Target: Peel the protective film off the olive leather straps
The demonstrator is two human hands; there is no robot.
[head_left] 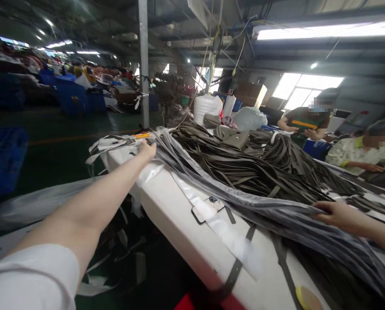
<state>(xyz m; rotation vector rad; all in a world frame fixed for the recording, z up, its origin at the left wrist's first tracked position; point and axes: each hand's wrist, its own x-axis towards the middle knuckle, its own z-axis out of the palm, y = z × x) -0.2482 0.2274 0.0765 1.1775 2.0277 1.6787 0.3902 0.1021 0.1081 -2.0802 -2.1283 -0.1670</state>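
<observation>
White sleeve (pixel 34 275) up close, left hand (pixel 147 150) and right hand (pixel 341 216) bent, grips unclear. Grey strips (pixel 231 194) already lie lengthwise; dark strips (pixel 244 172) sit heaped

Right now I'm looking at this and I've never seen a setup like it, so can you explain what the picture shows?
There's no machine: one camera on a person's head looks forward and down at their bare hands. On the white table lie piles of dark straps, a long grey bundle and what looks like a phone. The right hand touches the bundle. The left hand is at its far end, beside an orange object; its grip is unclear. Two other people sit or stand beyond, at right.
</observation>
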